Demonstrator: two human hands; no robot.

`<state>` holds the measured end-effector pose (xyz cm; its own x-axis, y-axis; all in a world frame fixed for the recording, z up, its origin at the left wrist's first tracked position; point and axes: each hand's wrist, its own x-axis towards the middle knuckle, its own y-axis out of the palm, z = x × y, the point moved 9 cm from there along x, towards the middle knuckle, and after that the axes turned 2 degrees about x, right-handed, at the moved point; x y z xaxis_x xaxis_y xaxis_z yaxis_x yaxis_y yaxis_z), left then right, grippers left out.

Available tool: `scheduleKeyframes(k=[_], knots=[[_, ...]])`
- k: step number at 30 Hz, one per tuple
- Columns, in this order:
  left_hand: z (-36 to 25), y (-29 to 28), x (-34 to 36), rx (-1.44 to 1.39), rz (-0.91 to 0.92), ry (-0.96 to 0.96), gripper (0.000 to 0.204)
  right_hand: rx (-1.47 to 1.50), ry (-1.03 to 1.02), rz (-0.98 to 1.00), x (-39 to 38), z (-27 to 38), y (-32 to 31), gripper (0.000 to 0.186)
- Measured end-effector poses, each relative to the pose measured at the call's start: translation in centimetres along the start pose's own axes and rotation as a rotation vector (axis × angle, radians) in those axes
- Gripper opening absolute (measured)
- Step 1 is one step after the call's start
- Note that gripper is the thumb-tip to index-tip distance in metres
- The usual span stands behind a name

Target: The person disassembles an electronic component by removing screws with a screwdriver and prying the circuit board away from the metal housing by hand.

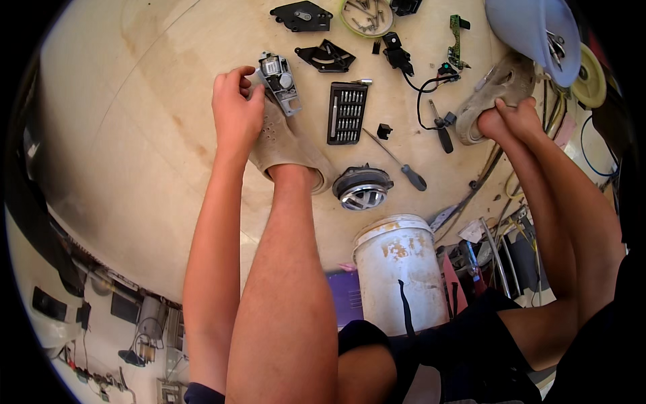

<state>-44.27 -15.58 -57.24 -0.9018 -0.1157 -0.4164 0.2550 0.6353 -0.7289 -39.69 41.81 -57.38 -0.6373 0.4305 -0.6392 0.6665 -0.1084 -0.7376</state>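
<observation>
My left hand (pixel 239 111) is curled at the left edge of a small silver motor unit (pixel 279 82), thumb and fingers against its housing. The unit lies by the toe of my left beige clog (pixel 272 138). Over on the right, my right hand (pixel 521 118) rests closed against my right clog (pixel 505 81); what its fingers hold, if anything, is hidden. Between the feet lies a black case of screwdriver bits (pixel 348 113). Two black plastic housing parts (pixel 301 16) (pixel 326 56) lie beyond the motor unit.
A screwdriver (pixel 412 176), a shorter screwdriver (pixel 442 133), a round chrome emblem piece (pixel 363 188) and a green circuit board (pixel 455 42) with cable lie around. Screws fill a round dish (pixel 367 15). A blue container (pixel 538 34) stands far right, a white bucket (pixel 398 269) nearest me.
</observation>
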Motion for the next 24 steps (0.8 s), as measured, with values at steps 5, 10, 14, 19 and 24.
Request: scheduleKeyframes(k=[5, 10, 14, 19, 24], knots=[[0.2, -0.1, -2.0, -0.076, -0.025, -0.039, 0.033, -0.015, 0.008, 0.005, -0.3, -0.1, -0.4, 0.069], [-0.2, 0.2, -3.4, -0.070, -0.026, 0.007, 0.035, -0.010, -0.008, 0.007, 0.1, 0.6, -0.5, 0.068], [-0.4, 0.3, -3.4, -0.025, -0.055, 0.092, 0.039, -0.010, -0.004, 0.009, 0.0, 0.6, -0.5, 0.067], [-0.4, 0.3, -3.3, -0.023, -0.033, 0.071, 0.042, -0.006, -0.002, 0.012, 0.0, 0.7, -0.4, 0.066], [-0.4, 0.7, -3.3, 0.009, 0.031, 0.031, 0.049, -0.005, -0.006, 0.018, 0.0, 0.6, -0.4, 0.065]])
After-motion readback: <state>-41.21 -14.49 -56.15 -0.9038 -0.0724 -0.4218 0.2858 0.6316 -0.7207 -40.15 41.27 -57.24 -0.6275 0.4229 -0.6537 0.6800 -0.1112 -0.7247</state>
